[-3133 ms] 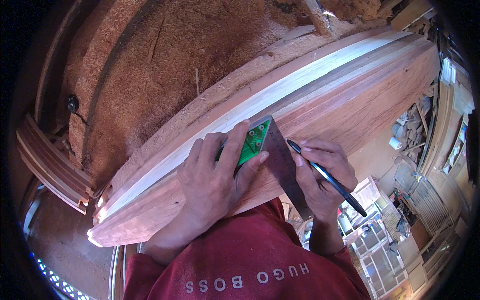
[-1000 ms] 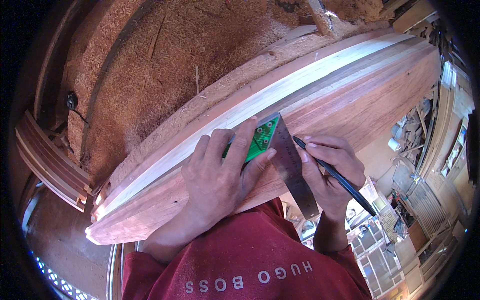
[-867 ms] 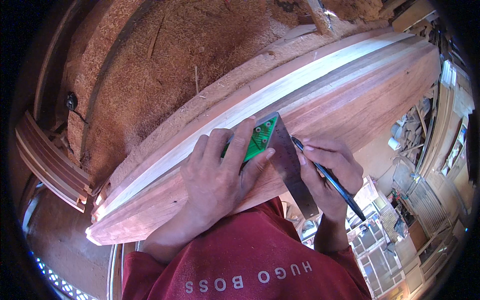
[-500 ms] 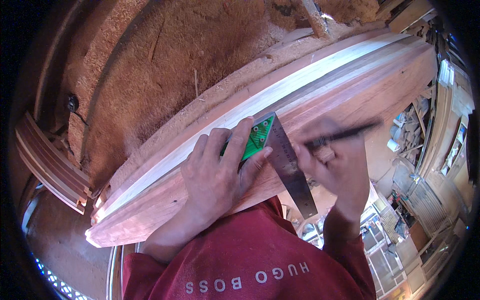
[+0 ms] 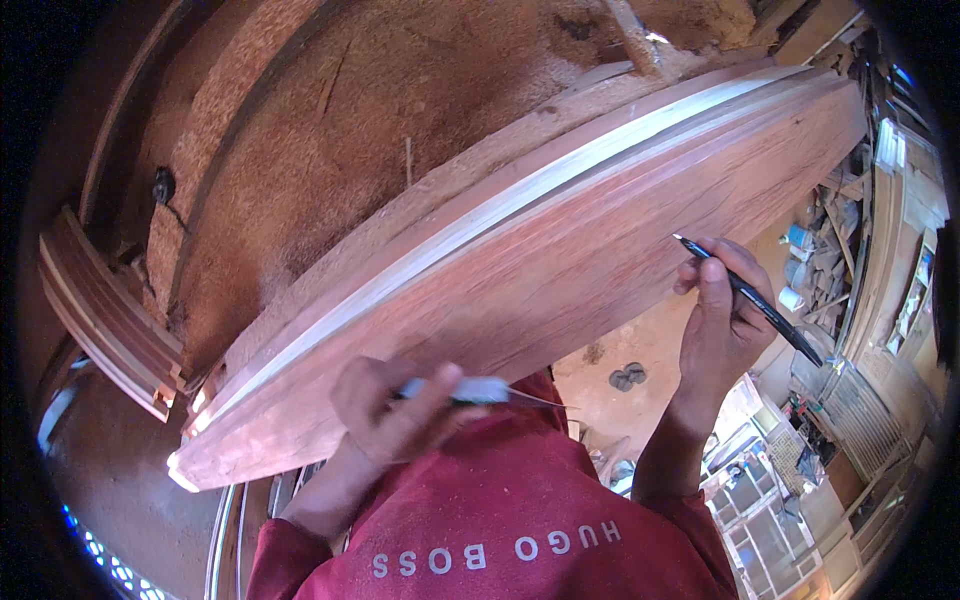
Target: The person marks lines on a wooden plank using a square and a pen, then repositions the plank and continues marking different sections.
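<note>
My left hand (image 5: 385, 405), blurred by motion, grips a try square (image 5: 478, 390) by its handle. Its metal blade is seen nearly edge-on, so it looks like a thin line over my red shirt. The square is off the wood, close to my body. In my right hand (image 5: 725, 315) a black pen (image 5: 768, 310) is pinched, its tip pointing left over the wood. In front of me lies a long stack of wooden boards (image 5: 560, 290), with a broad reddish face nearest me and pale and dark boards behind it. Any pen marks on it are too faint to tell.
Beyond the boards spreads a surface of brown sawdust (image 5: 320, 170). A few curved-looking timber pieces (image 5: 110, 310) stand at the left. On the right are a white cup-like container (image 5: 790, 298), scrap wood (image 5: 825, 260) and window-like frames (image 5: 765, 530).
The square has been lifted off the boards and drawn toward my body, turned edge-on. My right hand has moved right, away from the blade, with the pen now pointing left.
</note>
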A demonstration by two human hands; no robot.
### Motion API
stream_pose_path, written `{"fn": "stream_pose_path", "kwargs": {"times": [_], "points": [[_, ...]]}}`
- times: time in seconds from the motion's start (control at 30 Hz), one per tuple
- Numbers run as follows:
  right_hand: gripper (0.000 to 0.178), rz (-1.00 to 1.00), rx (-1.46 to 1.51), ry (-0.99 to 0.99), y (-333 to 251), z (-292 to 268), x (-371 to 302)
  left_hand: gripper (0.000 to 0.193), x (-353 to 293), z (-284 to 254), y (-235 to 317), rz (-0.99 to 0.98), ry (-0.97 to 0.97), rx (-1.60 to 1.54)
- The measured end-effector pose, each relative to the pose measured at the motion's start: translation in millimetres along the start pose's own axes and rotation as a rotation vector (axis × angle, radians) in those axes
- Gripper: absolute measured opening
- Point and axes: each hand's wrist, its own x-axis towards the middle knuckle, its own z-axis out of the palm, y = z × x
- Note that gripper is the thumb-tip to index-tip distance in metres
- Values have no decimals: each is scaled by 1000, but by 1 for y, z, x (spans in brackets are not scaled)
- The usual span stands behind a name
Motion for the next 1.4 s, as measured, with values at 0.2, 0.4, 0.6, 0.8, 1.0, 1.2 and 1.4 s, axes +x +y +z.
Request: {"fn": "stream_pose_path", "kwargs": {"times": [0.2, 0.4, 0.6, 0.8, 1.0, 1.2, 1.4], "points": [[14, 20, 59, 110, 3, 16, -58, 71, -39, -60, -36, -323, 105, 102], [16, -45, -9, -39, -6, 66, -111, 60, -50, -94, -62, -545, -39, 132], [13, -25, 11, -88, -15, 110, -161, 58, -75, -134, -88, -468, -105, 178], [12, 32, 40, -74, -27, 143, -200, 57, -98, -148, -105, -516, -153, 53], [14, 45, 22, -142, -37, 173, -211, 55, -105, -135, -97, -461, -225, 67], [16, 68, -55, -219, -40, 188, -221, 62, -102, -129, -93, -446, -257, 95], [17, -37, -184, -283, -34, 195, -225, 65, -104, -127, -98, -387, -247, 101]]}}
